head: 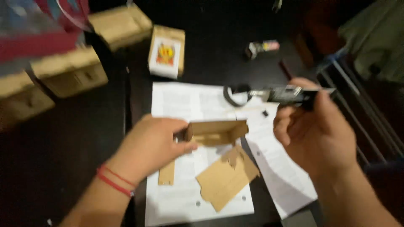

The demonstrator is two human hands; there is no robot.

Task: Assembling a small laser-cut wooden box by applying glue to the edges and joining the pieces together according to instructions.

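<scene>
My left hand [151,145] grips the left end of a small folded cardboard piece [216,132] shaped like an open box, holding it just above white printed sheets [189,105]. My right hand [315,130] is raised at the right and is closed on a dark, slim tool [286,94] with a metallic part that points left toward a black loop [230,96]. A flat cardboard cut-out [227,176] lies on the paper below the box piece. A narrow cardboard strip [167,173] rests beside my left wrist, which has red bands.
Several brown cardboard boxes [71,71] stand at the far left on the dark table. A small box with a white and orange label [167,52] sits behind the sheets. A small pale object [261,47] lies further back. A metal rack [362,109] runs along the right.
</scene>
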